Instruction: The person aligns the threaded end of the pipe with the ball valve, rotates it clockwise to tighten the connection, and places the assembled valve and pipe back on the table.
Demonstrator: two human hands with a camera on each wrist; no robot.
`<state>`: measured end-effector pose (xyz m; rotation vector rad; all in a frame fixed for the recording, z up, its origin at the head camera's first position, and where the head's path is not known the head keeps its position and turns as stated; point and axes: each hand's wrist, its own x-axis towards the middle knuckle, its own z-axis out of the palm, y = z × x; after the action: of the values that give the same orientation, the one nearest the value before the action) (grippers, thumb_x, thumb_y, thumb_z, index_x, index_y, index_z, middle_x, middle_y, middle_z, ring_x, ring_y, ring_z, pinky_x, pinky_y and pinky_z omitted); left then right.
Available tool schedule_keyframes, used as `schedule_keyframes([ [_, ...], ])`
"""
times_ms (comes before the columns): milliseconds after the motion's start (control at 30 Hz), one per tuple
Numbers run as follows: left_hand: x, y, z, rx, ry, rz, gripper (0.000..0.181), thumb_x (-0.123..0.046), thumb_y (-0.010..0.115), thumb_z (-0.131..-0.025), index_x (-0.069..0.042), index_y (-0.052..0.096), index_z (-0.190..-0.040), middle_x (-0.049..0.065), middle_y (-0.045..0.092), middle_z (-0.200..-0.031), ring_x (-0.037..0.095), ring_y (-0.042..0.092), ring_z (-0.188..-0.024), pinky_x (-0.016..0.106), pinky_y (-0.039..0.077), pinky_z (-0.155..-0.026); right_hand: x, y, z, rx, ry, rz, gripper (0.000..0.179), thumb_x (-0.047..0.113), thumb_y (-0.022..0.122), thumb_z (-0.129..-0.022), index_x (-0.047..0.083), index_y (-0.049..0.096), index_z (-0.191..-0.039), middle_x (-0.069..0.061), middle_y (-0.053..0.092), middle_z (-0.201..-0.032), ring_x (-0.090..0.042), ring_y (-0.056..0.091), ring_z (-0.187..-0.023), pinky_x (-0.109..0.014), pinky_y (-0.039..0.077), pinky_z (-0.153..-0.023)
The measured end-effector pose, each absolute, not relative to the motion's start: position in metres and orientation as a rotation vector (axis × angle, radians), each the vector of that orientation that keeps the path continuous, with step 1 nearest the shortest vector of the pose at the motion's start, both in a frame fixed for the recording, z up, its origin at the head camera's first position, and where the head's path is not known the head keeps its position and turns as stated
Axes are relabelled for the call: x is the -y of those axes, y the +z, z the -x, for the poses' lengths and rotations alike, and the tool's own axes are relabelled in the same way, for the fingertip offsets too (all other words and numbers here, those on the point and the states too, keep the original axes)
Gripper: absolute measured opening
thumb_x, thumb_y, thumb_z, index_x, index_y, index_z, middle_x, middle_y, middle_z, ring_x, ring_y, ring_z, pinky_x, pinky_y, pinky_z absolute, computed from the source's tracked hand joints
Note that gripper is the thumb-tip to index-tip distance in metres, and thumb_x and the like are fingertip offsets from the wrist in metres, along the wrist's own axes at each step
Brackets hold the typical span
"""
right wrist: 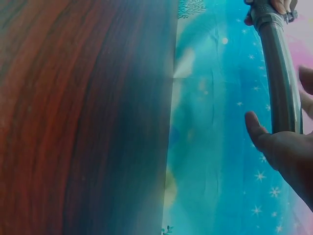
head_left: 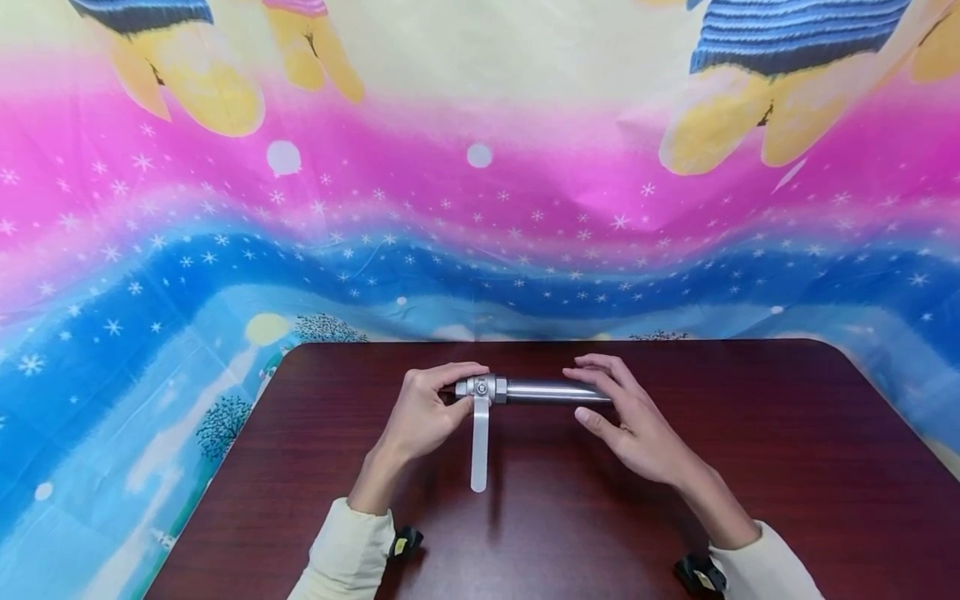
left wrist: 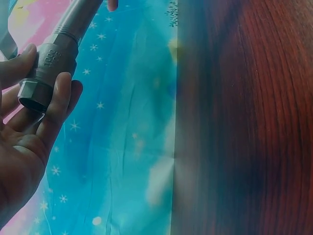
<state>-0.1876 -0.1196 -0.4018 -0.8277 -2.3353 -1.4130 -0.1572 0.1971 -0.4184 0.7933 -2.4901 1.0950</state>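
Cream sleeves (head_left: 347, 554) sit closest to the lens, each with a black wrist gadget (head_left: 405, 543) on its inner side, running up to the left grip (head_left: 423, 417) and the right grip (head_left: 637, 425). So the left grip is pinching a metal ball valve (head_left: 482, 387), thumb on one side and fingers on the other, gap just as wide as the valve body. Left wrist view shows its hollow hex end (left wrist: 35, 93) poking out between them; there's raised lettering (left wrist: 50, 58) too, but I can't read it all. Shiny steel pipe (head_left: 551, 392) is joined to the valve and goes from the left grip straight across to the right grip. Flat lever handle (head_left: 480, 450) sticks out crosswise, just beside the left thumb. Right grip is pretty wide, fingers and thumb spread around the pipe's far end, not clamped on it; can't tell if the palm touches. Dark reddish counter (head_left: 750, 417) is below both grips, snowflake-print cloth (head_left: 480, 217) beyond them.
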Motion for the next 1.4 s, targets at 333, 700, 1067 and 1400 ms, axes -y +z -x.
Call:
schedule_keyframes([
  [333,0.1209,-0.3997,0.1872,2.320,-1.430,0.829,0.043,0.012,0.076,-0.084,-0.006,0.080,-0.122,0.009,0.082,-0.114,0.013,0.065,-0.081,0.032,0.059,-0.069,-0.1958,-0.4178,0.1589,2.341,1.076,-0.883,0.058,-0.017,0.074,-0.088,0.019,0.075,-0.133,-0.007,0.057,-0.134,-0.012,0.054,-0.122,-0.013,0.041,-0.096],
  [700,0.1215,-0.3997,0.1874,2.309,-1.462,0.830,0.040,0.012,0.076,-0.085,-0.005,0.080,-0.121,0.010,0.082,-0.113,0.013,0.065,-0.081,0.026,0.057,-0.070,-0.1983,-0.4170,0.1596,2.316,1.081,-0.861,0.056,-0.014,0.078,-0.086,0.020,0.076,-0.131,0.001,0.064,-0.128,-0.006,0.058,-0.103,-0.017,0.045,-0.080],
  [1067,0.1219,-0.3997,0.1878,2.286,-1.469,0.842,0.042,0.013,0.075,-0.084,-0.006,0.081,-0.121,0.010,0.082,-0.117,0.013,0.068,-0.088,0.024,0.058,-0.073,-0.1985,-0.4164,0.1603,2.321,1.098,-0.863,0.052,-0.012,0.074,-0.091,0.014,0.075,-0.135,-0.001,0.065,-0.129,-0.005,0.057,-0.096,-0.018,0.044,-0.077],
  [1400,0.1213,-0.4003,0.1884,2.288,-1.464,0.843,0.043,0.014,0.076,-0.082,-0.005,0.081,-0.120,0.010,0.082,-0.117,0.012,0.071,-0.093,0.027,0.062,-0.077,-0.1996,-0.4169,0.1600,2.380,1.168,-0.867,0.049,-0.007,0.065,-0.101,0.017,0.069,-0.144,-0.003,0.066,-0.133,-0.007,0.063,-0.087,-0.019,0.052,-0.075],
])
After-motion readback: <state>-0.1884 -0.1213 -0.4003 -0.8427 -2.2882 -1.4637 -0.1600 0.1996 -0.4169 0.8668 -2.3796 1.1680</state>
